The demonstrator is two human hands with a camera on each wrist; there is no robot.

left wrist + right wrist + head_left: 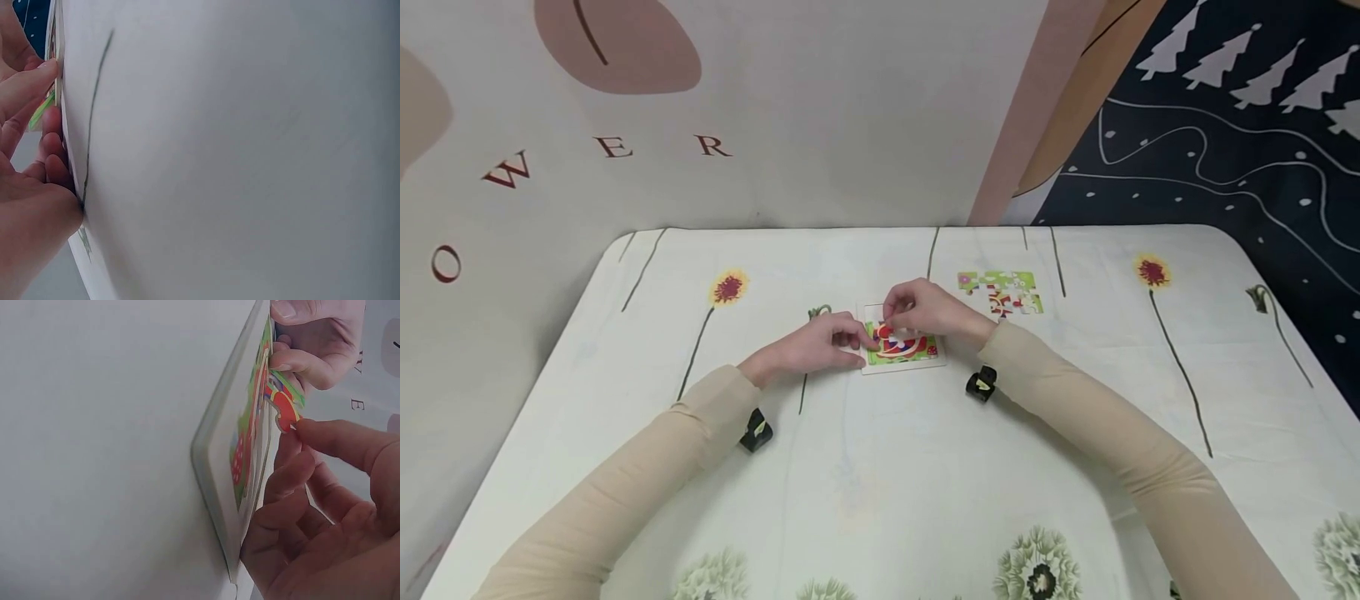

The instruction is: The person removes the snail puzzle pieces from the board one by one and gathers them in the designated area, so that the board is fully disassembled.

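Note:
A jigsaw tray with a white border and a colourful picture lies on the table. My right hand is over its upper part, pinching a red, yellow and green puzzle piece between thumb and index finger. The piece stands tilted at the picture's surface in the right wrist view. My left hand lies at the tray's left edge, with thumb and index finger resting on the tray and the other fingers bent beside it. In the left wrist view, only a sliver of the picture shows past the fingers.
Several loose puzzle pieces, mostly green with some red, lie behind and to the right of the tray. The white tablecloth has printed flowers. Behind the table hang a pale cloth and a dark one with printed trees.

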